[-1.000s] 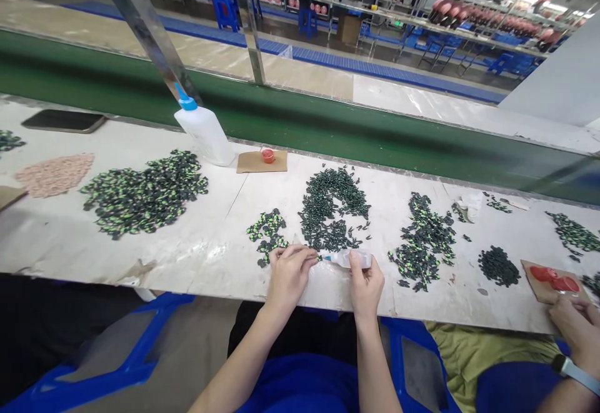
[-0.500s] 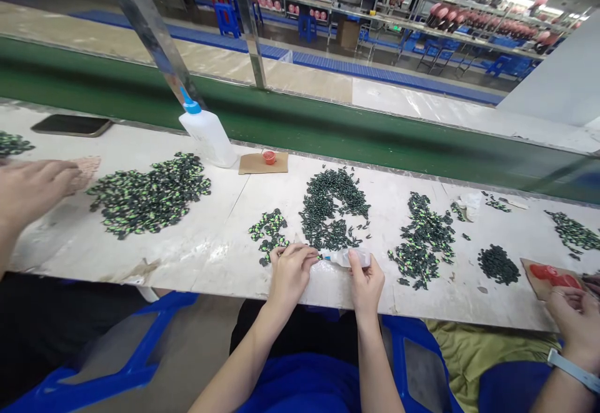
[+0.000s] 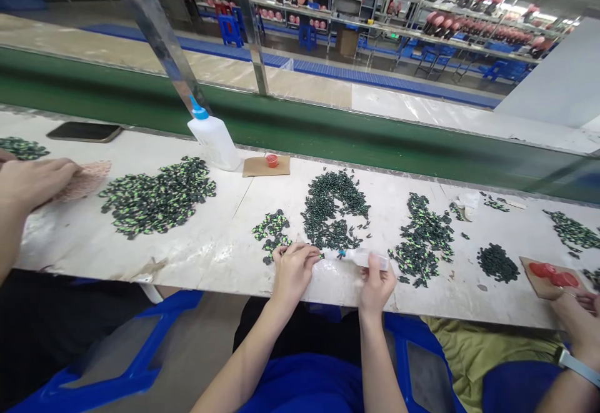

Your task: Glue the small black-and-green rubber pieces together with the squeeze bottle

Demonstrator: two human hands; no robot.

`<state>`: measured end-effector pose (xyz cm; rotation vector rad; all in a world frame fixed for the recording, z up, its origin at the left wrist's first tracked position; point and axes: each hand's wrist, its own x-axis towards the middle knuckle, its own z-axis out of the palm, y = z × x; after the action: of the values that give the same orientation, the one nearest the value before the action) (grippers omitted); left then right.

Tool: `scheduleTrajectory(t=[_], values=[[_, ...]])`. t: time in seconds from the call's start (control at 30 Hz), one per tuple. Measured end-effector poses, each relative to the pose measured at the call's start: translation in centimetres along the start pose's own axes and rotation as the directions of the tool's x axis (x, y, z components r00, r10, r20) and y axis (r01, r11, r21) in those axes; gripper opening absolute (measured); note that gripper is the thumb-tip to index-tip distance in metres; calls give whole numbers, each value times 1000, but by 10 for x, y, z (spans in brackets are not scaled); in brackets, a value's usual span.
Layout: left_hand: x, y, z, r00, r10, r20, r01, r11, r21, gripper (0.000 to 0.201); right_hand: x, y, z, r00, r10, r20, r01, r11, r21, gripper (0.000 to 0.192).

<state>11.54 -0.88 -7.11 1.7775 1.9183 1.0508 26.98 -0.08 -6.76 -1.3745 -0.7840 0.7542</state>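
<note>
My left hand is closed in a pinch on a small black-and-green piece above the front of the white table. In my right hand lies a small clear squeeze bottle, held sideways. Its blue tip points left toward the pinched piece, with a short gap between them. Just beyond my hands spreads a pile of small dark green rods. A smaller heap of black-and-green pieces is left of it, and a larger heap sits on the right.
A large white bottle with a blue nozzle stands near cardboard bearing a red cup. Behind runs a green belt. Other people's hands work at the left and right. A phone lies far left.
My right hand has drawn the squeeze bottle to the right, away from the pinched piece. My left hand stays nearly in place. The view has shifted slightly.
</note>
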Motion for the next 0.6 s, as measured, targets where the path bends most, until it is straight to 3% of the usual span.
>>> scheduleTrajectory(t=[0.1,0.23,0.33,0.47,0.6], values=[[-1,-1,1,1000,19,-2,-19,1000,4,15,3,1,-6,992,-27,-126,46,988,148,36],[-3,-2,2,997,77,-23,-77,997,10,15,10,-3,-18,987,-101,-127,121,980,159,33],[-5,-2,3,991,125,-43,-124,992,27,15,18,-4,-27,982,-165,-93,173,982,78,41],[-4,-2,2,988,149,-32,-148,988,42,16,30,-2,-32,988,-138,-73,138,990,-9,53],[-2,-3,0,992,125,-6,-125,992,27,17,44,-1,-30,987,-139,-84,105,940,-326,53]])
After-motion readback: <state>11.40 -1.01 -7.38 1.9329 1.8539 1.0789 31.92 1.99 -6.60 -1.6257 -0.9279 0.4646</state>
